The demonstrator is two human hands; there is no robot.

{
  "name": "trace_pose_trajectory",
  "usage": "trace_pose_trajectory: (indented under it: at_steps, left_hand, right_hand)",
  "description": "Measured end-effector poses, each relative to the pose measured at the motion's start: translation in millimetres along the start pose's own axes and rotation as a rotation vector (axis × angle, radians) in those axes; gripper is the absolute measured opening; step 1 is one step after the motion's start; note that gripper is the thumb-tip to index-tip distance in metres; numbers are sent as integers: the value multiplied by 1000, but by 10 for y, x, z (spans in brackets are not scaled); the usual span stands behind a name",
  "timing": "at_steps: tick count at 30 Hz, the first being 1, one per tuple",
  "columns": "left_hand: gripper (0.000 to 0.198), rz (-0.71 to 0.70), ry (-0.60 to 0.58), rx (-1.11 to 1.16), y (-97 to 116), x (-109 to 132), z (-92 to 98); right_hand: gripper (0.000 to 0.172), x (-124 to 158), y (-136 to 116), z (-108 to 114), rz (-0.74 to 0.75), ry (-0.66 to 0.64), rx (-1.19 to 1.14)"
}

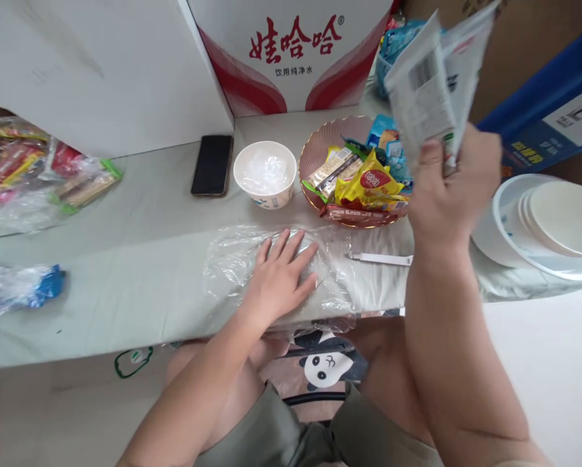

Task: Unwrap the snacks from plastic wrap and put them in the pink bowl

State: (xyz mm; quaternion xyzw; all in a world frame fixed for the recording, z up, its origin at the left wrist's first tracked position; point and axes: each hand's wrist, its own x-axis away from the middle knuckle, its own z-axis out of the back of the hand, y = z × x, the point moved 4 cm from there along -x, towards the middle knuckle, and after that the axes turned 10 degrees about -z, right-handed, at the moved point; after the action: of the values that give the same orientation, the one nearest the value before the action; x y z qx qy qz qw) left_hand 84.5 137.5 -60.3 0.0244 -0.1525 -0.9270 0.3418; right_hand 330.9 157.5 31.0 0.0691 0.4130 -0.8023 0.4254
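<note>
My left hand [282, 279] lies flat with fingers spread on a clear plastic bag [230, 259] at the front of the table. My right hand [453, 188] is raised at the right, its thumb and fingers closed on white packets [420, 97] that fan apart at the top; one shows a barcode. Below them stands a pink ribbed bowl [313, 146] holding wrapped snacks, among them a yellow packet [369, 181]. Between the bag and my right forearm lies a slim white tool [383, 259], its right end hidden by the forearm.
A paper bowl [271, 198] with clear plastic in it and a black phone [212, 165] stand behind the bag. Snack packets [23, 162] and a blue-and-clear wrapper [23, 285] lie left. White boxes [291, 39] line the back. A translucent tub [502, 227] holds paper cups [570, 217].
</note>
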Motion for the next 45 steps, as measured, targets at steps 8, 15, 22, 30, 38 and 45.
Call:
trace_pose_trajectory:
  at_steps: [8,15,22,30,38,45]
  left_hand:
    - [54,-6,-14,-19,-15,-2,-26]
    - [54,-12,-2,3,1,10,-10]
    - [51,-5,70,122,-46,3,-1]
    - [50,-10,226,329,-294,2,74]
    - [55,-87,421,410,-466,89,43]
    - [30,-194,462,203,147,560,243]
  right_hand:
    - [42,107,100,-316,-54,-259,144]
    - [47,173,20,-54,-67,-187,153]
    - [27,679,-305,255,233,-37,-105]
    - [21,1190,178,146,-175,-629,-10]
    - [46,1672,95,-27,14,-790,99]
    - [35,1606,98,-154,35,-779,209]
